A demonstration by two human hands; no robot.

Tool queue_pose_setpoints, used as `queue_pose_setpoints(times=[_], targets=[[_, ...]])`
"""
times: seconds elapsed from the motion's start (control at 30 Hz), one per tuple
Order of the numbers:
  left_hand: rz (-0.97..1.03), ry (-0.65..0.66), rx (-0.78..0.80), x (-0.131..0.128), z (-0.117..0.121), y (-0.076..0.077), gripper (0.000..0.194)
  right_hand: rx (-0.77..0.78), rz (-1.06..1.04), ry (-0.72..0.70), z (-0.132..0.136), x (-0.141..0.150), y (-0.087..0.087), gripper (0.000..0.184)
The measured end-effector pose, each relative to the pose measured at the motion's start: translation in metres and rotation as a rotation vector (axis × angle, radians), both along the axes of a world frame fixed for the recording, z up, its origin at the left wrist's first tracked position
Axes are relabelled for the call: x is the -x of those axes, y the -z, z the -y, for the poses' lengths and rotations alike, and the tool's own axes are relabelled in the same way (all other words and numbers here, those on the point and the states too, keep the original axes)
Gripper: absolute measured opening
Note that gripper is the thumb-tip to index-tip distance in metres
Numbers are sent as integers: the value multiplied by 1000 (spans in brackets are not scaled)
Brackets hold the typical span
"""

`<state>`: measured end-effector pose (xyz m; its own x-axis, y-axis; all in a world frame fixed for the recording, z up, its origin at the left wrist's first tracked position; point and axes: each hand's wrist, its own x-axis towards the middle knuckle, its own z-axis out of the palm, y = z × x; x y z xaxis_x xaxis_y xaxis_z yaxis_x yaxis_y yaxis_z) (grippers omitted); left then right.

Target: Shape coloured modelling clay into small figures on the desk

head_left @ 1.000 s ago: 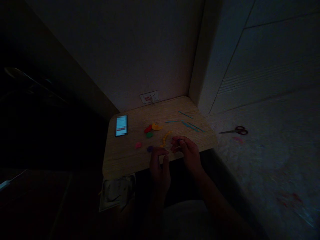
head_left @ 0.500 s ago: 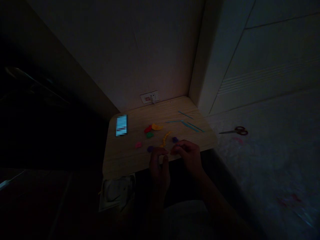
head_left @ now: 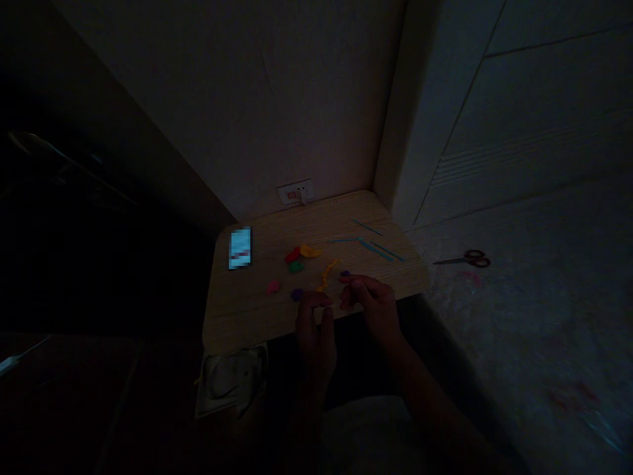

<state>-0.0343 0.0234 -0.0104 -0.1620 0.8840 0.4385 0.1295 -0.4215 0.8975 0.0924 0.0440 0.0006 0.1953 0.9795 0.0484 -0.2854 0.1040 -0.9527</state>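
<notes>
My left hand (head_left: 316, 330) is at the table's front edge, its index finger curled over towards the thumb. Anything between those fingertips is too dark and small to make out. Facing it, my right hand (head_left: 373, 303) has thumb and index finger pressed together, the other fingers curled; what they hold, if anything, is unclear. Just beyond its fingertips a purple lump of modelling clay (head_left: 345, 273) is partly covered. A bumpy yellow clay strip (head_left: 326, 272) lies beyond both hands. Another purple lump (head_left: 297, 295) sits left of my left hand, near a pink lump (head_left: 273, 287).
Red (head_left: 293, 254), orange (head_left: 310, 251) and green clay lumps (head_left: 295, 266) cluster mid-table (head_left: 237, 310). Thin blue-green tools (head_left: 378, 249) lie at right, a lit phone (head_left: 240, 248) at left. Scissors (head_left: 465, 259) rest on the pale surface beyond the right edge. A wall socket (head_left: 295, 192) is behind.
My right hand's fingers have shifted slightly: thumb and index tips moved up and now cover part of the purple lump. My left hand stays in place.
</notes>
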Motion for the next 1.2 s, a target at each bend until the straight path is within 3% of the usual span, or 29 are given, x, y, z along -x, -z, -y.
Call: queue_pose_setpoints(times=[0.53, 0.9, 1.2], targets=[[45, 21, 0, 0, 0, 4, 3, 28, -146, -10, -1, 3, -2, 24], [38, -8, 21, -1, 0, 1, 10, 7, 4, 43, 0, 0, -3, 15], [28, 21, -1, 0, -1, 2, 5, -66, -34, 22, -3, 1, -4, 14]])
